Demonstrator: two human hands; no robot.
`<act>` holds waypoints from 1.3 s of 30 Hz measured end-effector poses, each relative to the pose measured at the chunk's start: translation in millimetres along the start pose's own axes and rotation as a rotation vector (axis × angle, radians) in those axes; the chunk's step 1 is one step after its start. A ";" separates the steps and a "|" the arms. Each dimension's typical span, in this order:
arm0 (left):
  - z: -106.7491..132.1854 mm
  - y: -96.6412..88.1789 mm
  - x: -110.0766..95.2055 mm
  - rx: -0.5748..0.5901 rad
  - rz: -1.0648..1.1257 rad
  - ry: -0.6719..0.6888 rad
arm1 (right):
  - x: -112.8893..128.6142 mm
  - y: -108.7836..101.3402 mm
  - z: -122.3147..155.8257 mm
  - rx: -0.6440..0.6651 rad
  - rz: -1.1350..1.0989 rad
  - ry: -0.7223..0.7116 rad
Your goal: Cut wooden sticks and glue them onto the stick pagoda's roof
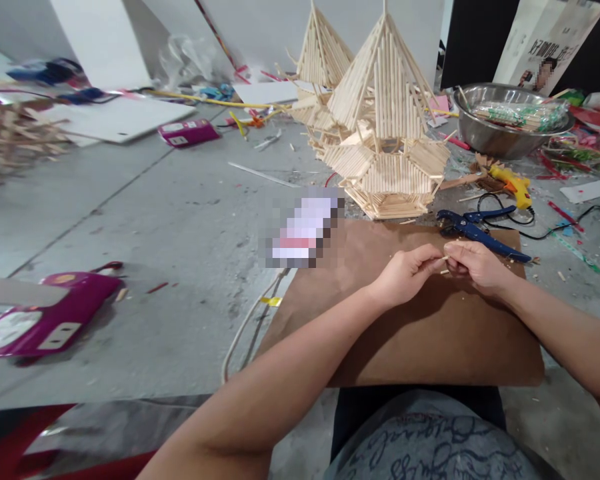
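1. Closest is the printed grey T-shirt (430,440) of the person, who works at the near edge of the grey table (155,213).

2. Brown cardboard (500,333) reaches this near edge; I suppose it is laid there to protect the surface.

3. Above the far part of the cardboard, the left hand (405,275) has thumb and fingers pressed narrowly together on a short wooden stick (445,259).

4. From the other side, the right hand (480,268) also closes its fingertips on the stick, which is between the two hands. Such a small piece, in my opinion, needs fingertips from both sides to stay steady.

5. At the far right corner of the cardboard lies a blue hand cutter (475,232), perhaps to be within easy reach of the right hand.

6. Behind it is a yellow glue gun (516,187), and toward the far right corner of the table, a steel bowl (500,139) with wrapped packs.

7. Just beyond the cardboard's far edge stands a wooden-stick tower model (395,170), probably set back to leave working room.

8. Beside the cardboard's left edge is a phone-like device (305,227), blurred.
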State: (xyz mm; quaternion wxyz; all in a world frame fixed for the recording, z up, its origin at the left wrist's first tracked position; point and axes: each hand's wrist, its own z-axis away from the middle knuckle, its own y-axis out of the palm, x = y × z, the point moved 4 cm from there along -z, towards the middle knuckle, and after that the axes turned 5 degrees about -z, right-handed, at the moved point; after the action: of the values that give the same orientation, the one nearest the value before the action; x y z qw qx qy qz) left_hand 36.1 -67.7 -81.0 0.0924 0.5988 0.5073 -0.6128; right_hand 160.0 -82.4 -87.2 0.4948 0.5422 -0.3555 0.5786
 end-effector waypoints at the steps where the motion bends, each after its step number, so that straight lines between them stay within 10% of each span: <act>1: 0.7 -0.3 0.3 -0.008 -0.057 0.012 | -1.2 -0.4 -0.7 -0.014 -0.011 0.020; 17: 6.0 0.4 -5.6 -0.135 -0.730 0.151 | -0.6 -5.2 -2.5 -0.123 0.050 -0.019; 25: 8.1 1.4 -5.8 -0.165 -0.541 0.293 | -1.2 -2.3 -2.1 -0.046 0.040 0.035; 39: 3.5 -5.6 0.6 -0.286 -0.060 -0.003 | -0.3 -6.0 -3.0 -0.084 0.219 -0.028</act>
State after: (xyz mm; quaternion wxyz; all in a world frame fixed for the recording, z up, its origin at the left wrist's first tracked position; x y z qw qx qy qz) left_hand 29.6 -67.3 -79.5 0.1591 0.5630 0.6070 -0.5378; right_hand 164.9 -78.1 -88.6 0.4457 0.4871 -0.4434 0.6063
